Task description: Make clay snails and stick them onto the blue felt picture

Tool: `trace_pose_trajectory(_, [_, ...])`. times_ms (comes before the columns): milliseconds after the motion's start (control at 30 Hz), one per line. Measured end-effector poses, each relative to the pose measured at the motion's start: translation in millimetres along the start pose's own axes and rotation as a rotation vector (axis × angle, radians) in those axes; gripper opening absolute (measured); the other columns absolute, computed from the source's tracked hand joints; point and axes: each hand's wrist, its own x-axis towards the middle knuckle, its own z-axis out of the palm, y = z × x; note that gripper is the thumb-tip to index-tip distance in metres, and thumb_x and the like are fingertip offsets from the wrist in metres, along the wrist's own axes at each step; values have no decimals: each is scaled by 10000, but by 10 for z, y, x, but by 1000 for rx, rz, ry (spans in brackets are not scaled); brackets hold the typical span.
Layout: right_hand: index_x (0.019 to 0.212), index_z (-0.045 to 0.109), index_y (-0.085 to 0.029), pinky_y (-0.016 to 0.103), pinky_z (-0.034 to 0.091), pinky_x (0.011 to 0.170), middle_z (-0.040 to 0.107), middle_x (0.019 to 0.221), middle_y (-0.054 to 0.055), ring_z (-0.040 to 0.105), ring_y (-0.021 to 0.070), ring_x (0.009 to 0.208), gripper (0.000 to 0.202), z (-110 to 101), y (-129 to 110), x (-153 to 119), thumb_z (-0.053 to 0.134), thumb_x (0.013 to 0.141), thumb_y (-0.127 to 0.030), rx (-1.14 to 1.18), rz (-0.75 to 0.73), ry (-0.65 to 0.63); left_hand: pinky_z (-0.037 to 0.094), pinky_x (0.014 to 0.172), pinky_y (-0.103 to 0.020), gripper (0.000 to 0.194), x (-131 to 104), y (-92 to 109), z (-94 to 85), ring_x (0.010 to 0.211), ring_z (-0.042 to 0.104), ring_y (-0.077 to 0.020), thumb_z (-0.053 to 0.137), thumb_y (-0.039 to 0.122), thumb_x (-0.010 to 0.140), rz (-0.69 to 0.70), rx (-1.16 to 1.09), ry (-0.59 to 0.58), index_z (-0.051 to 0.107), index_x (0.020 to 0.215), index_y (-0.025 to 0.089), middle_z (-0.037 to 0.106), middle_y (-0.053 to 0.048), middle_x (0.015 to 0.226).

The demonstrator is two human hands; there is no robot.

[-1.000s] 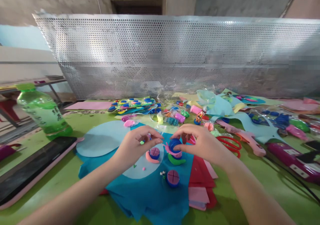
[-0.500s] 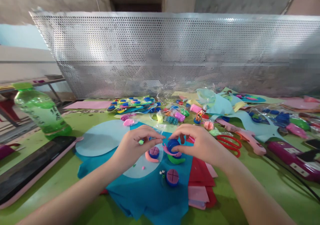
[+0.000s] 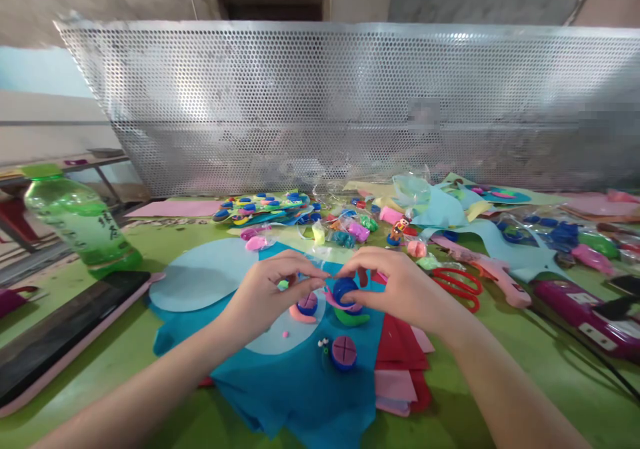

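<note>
1. Right hand (image 3: 403, 292): thumb and fingers pinching blue round clay piece (image 3: 344, 289), between the 2 hands.
2. Left hand (image 3: 265, 292): thumb and fingertips nearly together; can't tell if holding anything.
3. Purple-topped blue clay disc (image 3: 344, 351): nearer camera, on blue paper sheet (image 3: 300, 396), green bench (image 3: 165, 382).

Right hand (image 3: 400, 289) pinching a rounded blue piece (image 3: 343, 290)
Left of that piece, the left hand (image 3: 263, 296) — right of it, red scissors (image 3: 459, 293).
</note>
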Motion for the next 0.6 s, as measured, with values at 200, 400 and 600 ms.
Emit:
trace_pose_trajectory(200, [909,634,-243,278,450,777,621,916,0,558,145,852,186,-1,-11,-6,672,738,-304,-18,-15,3,429,537,-235,75,0,1,1,674,563,-146,634,220,719,-15,25,-3,687,763,191,643,-36,774])
trace_pose_trajectory(400, [910,630,-241,280,449,782,627,933,2,562,149,869,183,3,-5,-9,669,740,-296,-32,-25,7,441,595,-236,277,-9,7,11,747,581,-148,603,204,760,-49,63,-39,642,1032,236,702,-5,855])
trace_pose_trajectory(600, [911,631,-244,274,449,784,624,933,-5,562,145,873,193,3,9,-1,672,735,-312,-41,-19,14,441,641,-264,370,-21,28,11,843,593,-181,596,269,772,-103,97,-53,576,1141,278,720,19,885])
